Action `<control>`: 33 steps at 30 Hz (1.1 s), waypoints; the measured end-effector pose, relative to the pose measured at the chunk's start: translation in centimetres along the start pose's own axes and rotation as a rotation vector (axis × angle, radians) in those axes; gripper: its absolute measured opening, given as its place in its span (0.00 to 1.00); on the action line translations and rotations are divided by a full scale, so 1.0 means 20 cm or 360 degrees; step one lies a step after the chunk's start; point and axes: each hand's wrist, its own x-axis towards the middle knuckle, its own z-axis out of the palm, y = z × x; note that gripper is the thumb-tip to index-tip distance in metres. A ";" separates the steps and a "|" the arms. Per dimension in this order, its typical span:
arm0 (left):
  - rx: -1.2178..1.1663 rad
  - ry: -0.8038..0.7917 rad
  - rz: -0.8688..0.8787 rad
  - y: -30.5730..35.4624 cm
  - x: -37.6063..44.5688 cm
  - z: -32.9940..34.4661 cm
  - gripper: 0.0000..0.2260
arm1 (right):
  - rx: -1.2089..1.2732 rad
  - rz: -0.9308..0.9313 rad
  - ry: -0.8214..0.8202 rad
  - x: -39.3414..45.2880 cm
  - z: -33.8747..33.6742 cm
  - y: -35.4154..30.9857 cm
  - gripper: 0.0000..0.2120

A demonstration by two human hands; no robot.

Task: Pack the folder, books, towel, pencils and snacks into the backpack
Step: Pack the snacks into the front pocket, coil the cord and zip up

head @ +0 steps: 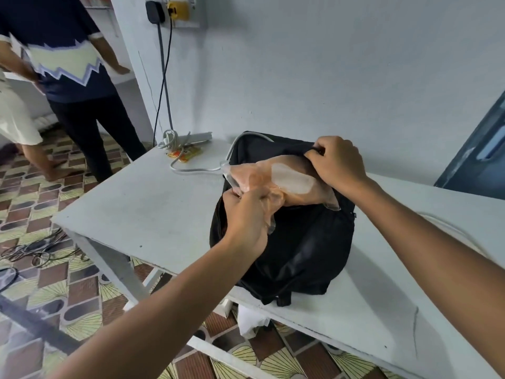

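A black backpack [295,250] lies on the white table [153,212]. Over its upper end lies a clear plastic bag of orange snacks [276,179] with a white label. My left hand [247,212] pinches the near corner of that snack bag. At the top of the backpack, my right hand [337,161] grips the black edge of the opening and holds it up. The far end of the snack bag is tucked under that raised edge. What is inside the backpack is hidden.
A power strip with grey cables [180,143] and a small orange packet [184,154] lie at the table's far corner. Another person [73,77] stands at the left on the tiled floor. Cables [35,250] lie on the floor beside the table. A wall stands behind.
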 end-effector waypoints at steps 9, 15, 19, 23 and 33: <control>-0.0018 -0.0157 -0.0397 0.04 0.09 0.01 0.27 | 0.0005 -0.0102 -0.0237 -0.01 0.02 0.00 0.11; -0.0007 -0.0232 -0.0487 0.06 0.15 0.01 0.18 | 0.0105 -0.0170 -0.0388 -0.03 0.00 0.03 0.08; -0.0208 -0.0095 -0.0368 -0.03 0.19 -0.01 0.21 | -0.0318 -0.0126 -0.0634 -0.03 -0.06 0.03 0.08; -0.0290 0.0083 -0.0285 -0.12 0.23 -0.01 0.18 | -0.0826 -0.0033 -0.0907 -0.06 -0.10 0.02 0.10; -0.0387 -0.0078 -0.0191 -0.15 0.21 0.23 0.22 | -0.0410 -0.0157 -0.0411 -0.04 -0.15 -0.07 0.01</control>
